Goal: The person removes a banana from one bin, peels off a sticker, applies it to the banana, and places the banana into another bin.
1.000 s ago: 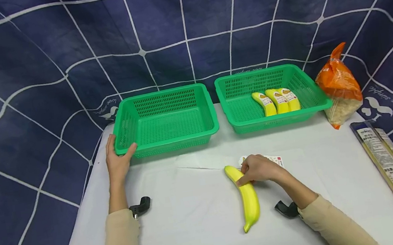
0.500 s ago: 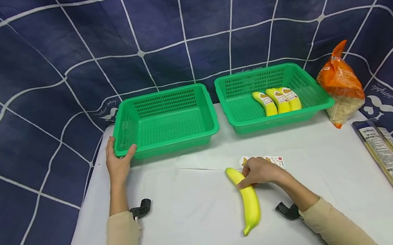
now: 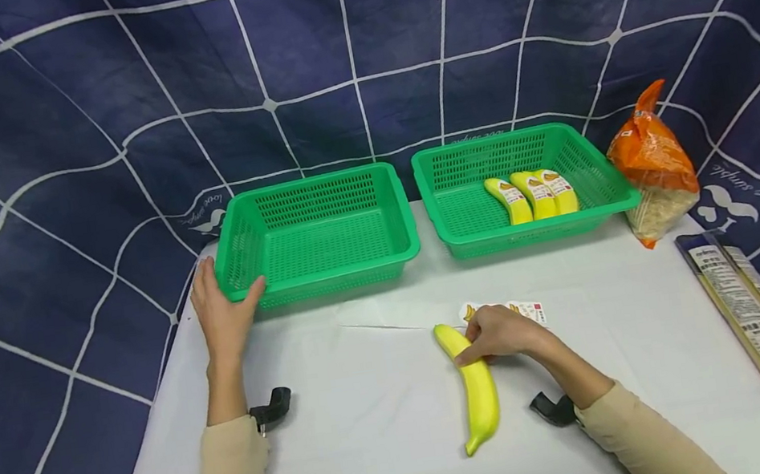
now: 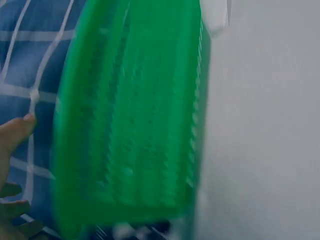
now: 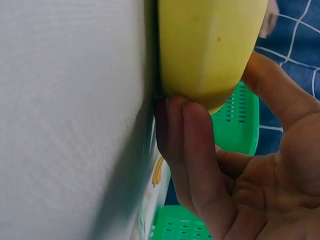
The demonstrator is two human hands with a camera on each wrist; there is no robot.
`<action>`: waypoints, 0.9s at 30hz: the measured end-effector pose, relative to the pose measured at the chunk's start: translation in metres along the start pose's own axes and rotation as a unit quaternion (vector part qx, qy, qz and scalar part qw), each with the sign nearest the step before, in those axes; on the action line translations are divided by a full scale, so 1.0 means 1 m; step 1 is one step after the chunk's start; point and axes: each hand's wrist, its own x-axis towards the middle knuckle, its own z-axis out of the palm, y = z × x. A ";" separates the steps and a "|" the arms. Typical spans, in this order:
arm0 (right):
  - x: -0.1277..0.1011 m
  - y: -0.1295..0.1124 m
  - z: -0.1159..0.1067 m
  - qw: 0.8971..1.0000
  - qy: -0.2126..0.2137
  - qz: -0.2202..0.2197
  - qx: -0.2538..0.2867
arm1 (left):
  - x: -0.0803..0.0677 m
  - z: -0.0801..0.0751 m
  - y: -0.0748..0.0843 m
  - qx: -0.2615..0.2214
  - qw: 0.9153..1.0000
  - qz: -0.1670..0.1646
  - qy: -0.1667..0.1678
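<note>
Two baskets stood side by side at the back of the worktop (image 3: 378,431); the right basket (image 3: 457,214) held three bananas (image 3: 533,195), and one banana (image 3: 475,385) lay before it.

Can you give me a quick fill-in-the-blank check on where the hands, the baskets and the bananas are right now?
1. The right hand grips the loose banana, which lies on the ____.
2. The left hand holds the corner of the ____ basket, which has nothing in it.
3. The right basket holds ____ small bananas.
4. Beside the right basket stands an ____ bag.

Missing words: table; left; three; orange
</note>
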 end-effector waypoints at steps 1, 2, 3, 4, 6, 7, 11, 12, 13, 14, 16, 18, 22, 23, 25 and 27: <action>0.000 0.000 0.000 1.000 -0.001 0.000 -0.001 | -0.005 0.001 0.010 0.007 1.000 0.024 0.011; 0.000 0.000 0.000 1.000 -0.002 0.000 -0.001 | -0.010 0.002 0.020 0.011 0.998 0.051 0.019; 0.000 0.000 0.000 1.000 -0.003 0.001 0.000 | -0.015 0.005 0.030 0.015 0.996 0.082 0.022; 0.000 0.000 0.000 1.000 -0.003 0.001 -0.001 | -0.022 0.008 0.041 0.020 0.993 0.114 0.017; 0.000 -0.001 -0.001 1.000 -0.003 0.004 0.000 | -0.036 0.016 0.061 0.028 0.985 0.170 -0.018; 0.000 -0.001 -0.001 1.000 -0.002 0.005 0.001 | -0.044 0.020 0.070 0.034 0.979 0.194 -0.044; 0.000 -0.001 -0.001 1.000 -0.003 0.006 0.004 | -0.071 0.040 0.092 0.065 0.949 0.251 -0.178; 0.000 -0.001 -0.001 1.000 -0.003 0.004 0.004 | -0.077 0.045 0.094 0.076 0.940 0.257 -0.211; -0.001 -0.001 -0.001 1.000 -0.003 0.004 0.005 | -0.081 0.050 0.095 0.087 0.931 0.261 -0.241; -0.001 -0.001 -0.001 1.000 -0.003 0.003 0.005 | -0.084 0.056 0.096 0.097 0.921 0.264 -0.271; 0.000 0.000 -0.001 1.000 -0.003 0.000 0.007 | -0.091 0.067 0.095 0.114 0.901 0.267 -0.322; 0.000 0.001 -0.001 1.000 -0.003 -0.002 0.008 | -0.096 0.077 0.093 0.128 0.885 0.268 -0.359; 0.001 0.001 0.000 1.000 -0.005 -0.006 0.005 | -0.105 0.091 0.090 0.144 0.863 0.266 -0.404; 0.001 0.001 0.000 1.000 -0.005 -0.006 0.003 | -0.105 0.094 0.089 0.147 0.860 0.267 -0.410; 0.001 0.001 0.000 1.000 -0.004 -0.006 0.001 | -0.106 0.099 0.089 0.146 0.854 0.265 -0.422; 0.001 0.001 0.000 1.000 -0.005 -0.006 0.002 | -0.105 0.103 0.088 0.144 0.849 0.262 -0.436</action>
